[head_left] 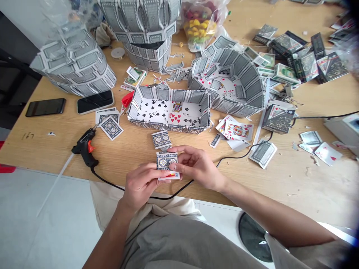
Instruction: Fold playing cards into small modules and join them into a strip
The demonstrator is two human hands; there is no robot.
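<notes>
Both hands meet at the near edge of the wooden table (280, 186) around a small folded piece of playing cards (167, 163), blue-grey patterned back up, a red-printed face showing beneath. My left hand (141, 183) grips it from below and the left. My right hand (195, 164) pinches its right side with thumb and fingers. Just beyond lies another folded card piece (161, 139). Further back stands an open rectangular card box (169, 111) lined with face-up cards.
A black glue gun (85, 147) with an orange trigger lies at the left, its cord running past my hands. Two phones (95, 101) lie further left. Card-built structures (73, 61), loose cards (110, 126), card packs (305, 61) and a candy bag (199, 22) fill the back.
</notes>
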